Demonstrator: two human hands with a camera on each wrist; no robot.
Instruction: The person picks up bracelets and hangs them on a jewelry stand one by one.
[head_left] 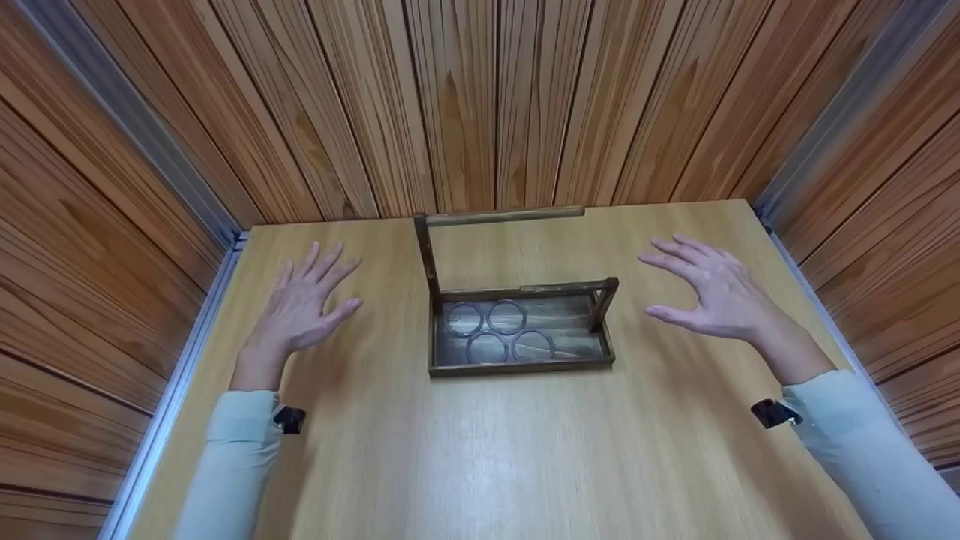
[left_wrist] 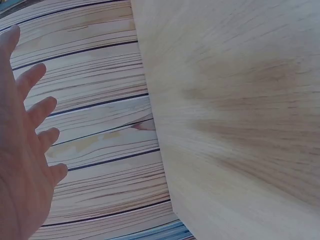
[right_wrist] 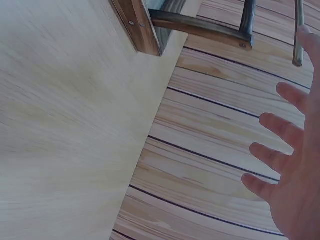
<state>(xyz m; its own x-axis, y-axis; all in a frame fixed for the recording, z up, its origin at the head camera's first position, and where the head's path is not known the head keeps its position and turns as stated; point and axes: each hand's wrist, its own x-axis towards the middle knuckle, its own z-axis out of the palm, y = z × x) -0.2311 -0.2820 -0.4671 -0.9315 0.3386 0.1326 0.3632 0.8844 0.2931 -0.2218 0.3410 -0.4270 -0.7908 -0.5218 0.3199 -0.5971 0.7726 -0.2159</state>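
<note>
A dark wooden caddy (head_left: 525, 368) sits on the table between my hands. From its left end a tall post carries a long bar (head_left: 502, 216) whose right end is free; at the right end stands a shorter frame (head_left: 602, 304). Several thin ring shapes (head_left: 487, 348) show on the caddy's floor, toward its left. My left hand (head_left: 304, 304) hovers left of the caddy with fingers spread, touching nothing. To the right of it, my right hand (head_left: 712, 289) is also spread and holds nothing. The right wrist view shows the caddy's end wall (right_wrist: 145, 30) beyond that hand's fingers.
The light wooden table (head_left: 495, 450) meets a slatted wood wall (head_left: 465, 105) at the back. Slatted walls with metal rails (head_left: 172, 382) flank it left and right. Each sleeve bears a small black device (head_left: 290, 420) at the wrist.
</note>
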